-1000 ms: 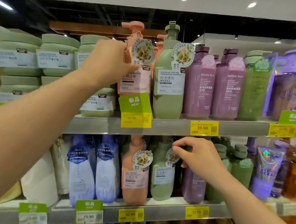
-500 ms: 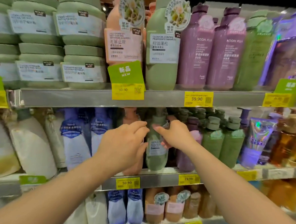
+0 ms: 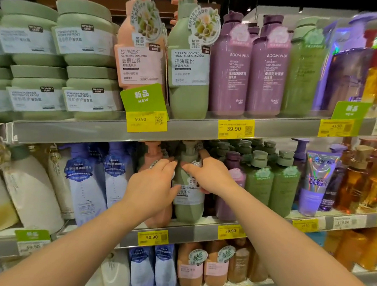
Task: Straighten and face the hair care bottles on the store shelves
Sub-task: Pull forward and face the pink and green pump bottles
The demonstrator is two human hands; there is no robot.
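A green pump shampoo bottle point(image 3: 188, 205) stands upright on the middle shelf point(image 3: 191, 231), its white label facing me. My left hand point(image 3: 152, 184) wraps its left side and my right hand point(image 3: 209, 176) grips its right side near the shoulder. A pink pump bottle point(image 3: 151, 160) stands just left of it, mostly hidden behind my left hand. A purple bottle point(image 3: 233, 178) stands to its right. On the upper shelf point(image 3: 184, 129) a pink bottle point(image 3: 139, 57) and a green bottle point(image 3: 189, 73) face forward beside two purple bottles point(image 3: 248, 69).
Green jars point(image 3: 83, 56) are stacked at upper left. White and blue bottles point(image 3: 87, 181) fill the middle shelf's left; green bottles point(image 3: 270, 186), a L'Oreal tube point(image 3: 316, 182) and amber bottles point(image 3: 364, 185) fill its right. More bottles point(image 3: 189, 267) stand on the shelf below.
My left hand came down from the pink bottle on the upper shelf to the middle shelf. Both hands have closed on the green bottle, and the view has tilted down.
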